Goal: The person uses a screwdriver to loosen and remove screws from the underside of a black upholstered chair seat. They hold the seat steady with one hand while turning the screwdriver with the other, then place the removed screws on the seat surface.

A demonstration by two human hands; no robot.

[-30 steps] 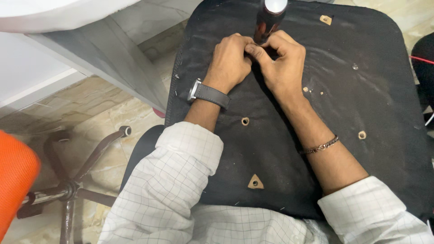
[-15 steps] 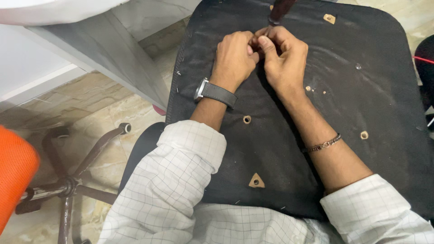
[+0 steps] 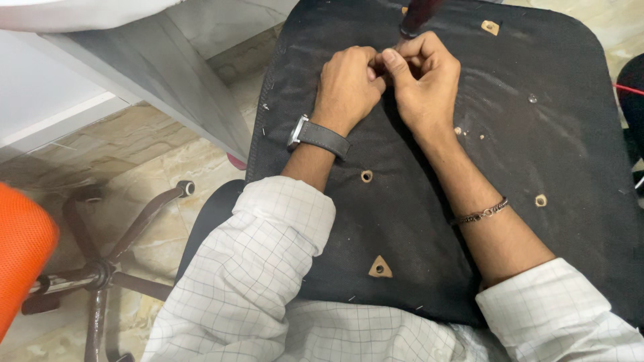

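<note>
open black seat panel [image 3: 537, 134] lies right of the right hand [image 3: 422, 84]; the grey desk leg [image 3: 168, 80] crowds the left hand [image 3: 345, 87], and a dark tool [image 3: 416, 17] blocks ahead.

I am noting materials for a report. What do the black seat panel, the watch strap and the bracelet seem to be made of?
Black seat panel: probably matte woven fabric over wood, since pale wood shows at the cut holes.
Watch strap on the left wrist: grey, smooth and matte, likely leather or a synthetic.
Bracelet on the right wrist: linked chain with a dull shine, apparently metal.
</note>
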